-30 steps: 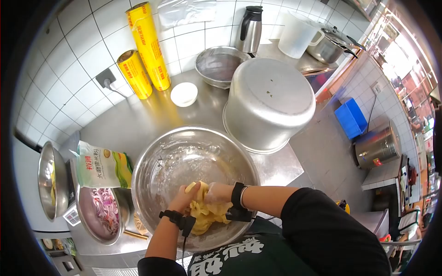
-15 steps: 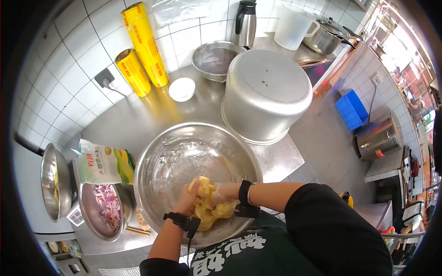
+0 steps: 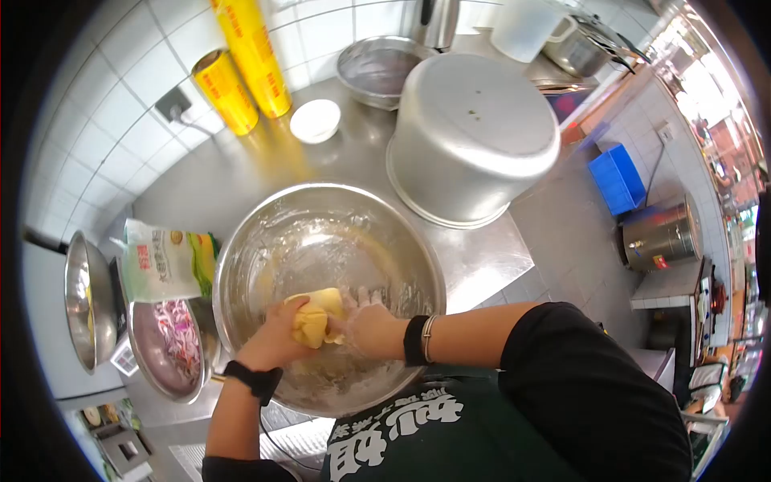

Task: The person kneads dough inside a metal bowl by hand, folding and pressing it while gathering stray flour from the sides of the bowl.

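A lump of yellow dough [image 3: 317, 315] is held inside a wide steel mixing bowl [image 3: 241, 233], whose inner wall carries pale smears. My left hand [image 3: 277, 333] wraps round the dough from the left, its fingers closed on it. On the other side is my right hand [image 3: 371, 325], coated with white residue, its fingers stretched out and apart. The right thumb side is against the dough's right edge, where small bits cling. The underside of the dough is hidden.
Left of the bowl are a printed flour bag [image 3: 165, 261], a bowl of sliced onion [image 3: 178, 345] and a steel pan [image 3: 92, 301]. Behind stand a large upturned pot [image 3: 482, 120], a white bowl [image 3: 316, 120], a steel basin [image 3: 377, 68] and yellow wrap rolls [image 3: 225, 92].
The dough has gone from a loose, hanging mass to a compact folded lump, moved up and left. My right hand has opened away from it. The view has shifted slightly.
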Tool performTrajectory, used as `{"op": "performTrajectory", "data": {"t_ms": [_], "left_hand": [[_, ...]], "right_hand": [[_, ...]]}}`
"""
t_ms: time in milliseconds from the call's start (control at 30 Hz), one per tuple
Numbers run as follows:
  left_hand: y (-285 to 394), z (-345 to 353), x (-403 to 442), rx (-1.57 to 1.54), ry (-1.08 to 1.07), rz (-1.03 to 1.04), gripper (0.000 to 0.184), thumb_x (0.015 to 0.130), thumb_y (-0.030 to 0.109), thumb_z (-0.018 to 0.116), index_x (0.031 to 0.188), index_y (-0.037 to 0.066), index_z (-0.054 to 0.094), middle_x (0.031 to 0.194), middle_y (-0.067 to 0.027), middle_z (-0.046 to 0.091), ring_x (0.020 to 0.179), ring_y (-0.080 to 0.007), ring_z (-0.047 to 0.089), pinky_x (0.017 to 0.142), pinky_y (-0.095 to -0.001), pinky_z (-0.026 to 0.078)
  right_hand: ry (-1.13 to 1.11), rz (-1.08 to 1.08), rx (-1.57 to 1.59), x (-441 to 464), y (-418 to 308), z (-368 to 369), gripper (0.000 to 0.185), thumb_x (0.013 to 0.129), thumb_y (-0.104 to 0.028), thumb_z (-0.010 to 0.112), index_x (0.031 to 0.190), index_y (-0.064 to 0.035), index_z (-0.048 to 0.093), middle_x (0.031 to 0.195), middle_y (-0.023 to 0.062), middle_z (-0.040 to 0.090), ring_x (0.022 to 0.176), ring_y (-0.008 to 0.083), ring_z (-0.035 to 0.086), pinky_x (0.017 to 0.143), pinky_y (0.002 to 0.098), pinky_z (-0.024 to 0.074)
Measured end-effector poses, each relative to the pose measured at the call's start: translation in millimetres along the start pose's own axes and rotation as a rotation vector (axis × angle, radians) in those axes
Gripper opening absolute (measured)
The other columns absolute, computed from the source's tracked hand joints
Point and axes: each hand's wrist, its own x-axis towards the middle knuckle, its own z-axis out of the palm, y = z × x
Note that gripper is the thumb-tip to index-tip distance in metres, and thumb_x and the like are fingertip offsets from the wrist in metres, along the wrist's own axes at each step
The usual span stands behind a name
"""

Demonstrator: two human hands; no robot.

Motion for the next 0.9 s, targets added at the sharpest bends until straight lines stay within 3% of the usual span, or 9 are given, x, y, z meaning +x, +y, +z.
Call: {"op": "performTrajectory", "data": {"t_ms": [33,133,233,333,467,600,700,800,900], "left_hand": [[-2.5,11.1,5.0,0.004,0.063,-0.017,0.102,0.053,0.022,0.086,0.138,0.015,0.03,0.131,-0.0253,0.037,0.12,-0.0402,0.04,0.102,-0.0449,0.035],[-16.0,31.0,9.6,-0.014,0.221,-0.12,0.101,0.052,0.027,0.086,0.136,0.017,0.031,0.127,-0.0282,0.037,0.114,-0.0442,0.046,0.094,-0.0465,0.042],[-25.0,38.0,23.7,-0.068,0.286,-0.224,0.091,0.057,0.028,0.083,0.134,0.02,0.034,0.123,-0.0282,0.038,0.103,-0.0474,0.052,0.088,-0.0478,0.046],[-30.9,44.0,35.9,-0.042,0.325,-0.319,0.07,0.07,0.025,0.073,0.13,0.024,0.037,0.118,-0.0263,0.04,0.093,-0.0471,0.057,0.082,-0.0486,0.049],[-43.8,54.7,44.8,-0.024,0.417,-0.363,0.062,0.073,0.017,0.067,0.128,0.027,0.039,0.118,-0.0247,0.04,0.094,-0.0458,0.057,0.08,-0.0479,0.049],[-37.7,51.0,42.0,-0.024,0.389,-0.402,0.059,0.071,0.015,0.068,0.124,0.024,0.042,0.117,-0.0257,0.041,0.094,-0.0464,0.057,0.081,-0.047,0.049],[-23.7,40.1,39.9,0.01,0.435,-0.359,0.062,0.069,0.009,0.068,0.123,0.019,0.042,0.116,-0.0268,0.041,0.093,-0.0466,0.056,0.08,-0.0457,0.049],[25.0,7.4,22.5,0.024,0.524,-0.342,0.065,0.068,0.004,0.067,0.126,0.016,0.04,0.114,-0.0269,0.042,0.096,-0.0466,0.054,0.08,-0.0439,0.049],[45.8,1.4,7.8,0.236,0.822,-0.057,0.07,0.067,0.002,0.065,0.13,0.016,0.038,0.111,-0.0262,0.044,0.099,-0.0471,0.049,0.079,-0.043,0.049]], "right_hand": [[0.091,-0.063,-0.159,-1.6,3.1,12.3,0.051,0.082,-0.02,0.057,0.128,-0.0037,0.042,0.12,0.0335,0.043,0.098,0.0494,0.054,0.075,0.0464,0.0506],[-0.151,0.007,-0.143,23.1,-1.0,20.4,0.054,0.084,-0.023,0.056,0.134,-0.0085,0.041,0.12,0.0313,0.041,0.106,0.0454,0.051,0.079,0.0435,0.0506],[-0.402,0.04,-0.007,53.9,-3.5,11.4,0.054,0.083,-0.023,0.057,0.132,-0.0082,0.042,0.119,0.0297,0.042,0.101,0.0422,0.055,0.078,0.0415,0.0515],[-0.271,-0.004,-0.196,59.0,-1.0,44.9,0.044,0.082,-0.018,0.055,0.121,-0.001,0.046,0.11,0.0271,0.046,0.086,0.0376,0.059,0.067,0.0392,0.052],[-0.185,0.015,-0.183,61.1,-0.8,50.3,0.039,0.08,-0.017,0.056,0.114,0.0008,0.049,0.105,0.0267,0.048,0.082,0.0362,0.06,0.064,0.0385,0.0523],[-0.282,0.066,0.149,66.3,14.7,29.9,0.045,0.074,-0.017,0.064,0.114,-0.0023,0.049,0.101,0.0281,0.05,0.083,0.0371,0.061,0.068,0.0404,0.0517],[-0.166,-0.075,0.21,64.4,30.2,6.7,0.03,0.077,-0.012,0.058,0.105,-0.0031,0.052,0.099,0.0233,0.051,0.069,0.0367,0.061,0.067,0.042,0.0505],[0.113,-0.16,0.075,44.8,22.3,-48.0,0.029,0.073,-0.015,0.062,0.099,-0.0021,0.056,0.099,0.0225,0.052,0.075,0.0366,0.059,0.071,0.0434,0.0494],[0.352,-0.27,-0.04,31.8,30.1,-61.9,0.029,0.069,-0.018,0.065,0.093,-0.0022,0.058,0.1,0.0231,0.054,0.083,0.0342,0.058,0.073,0.0435,0.049]]}}
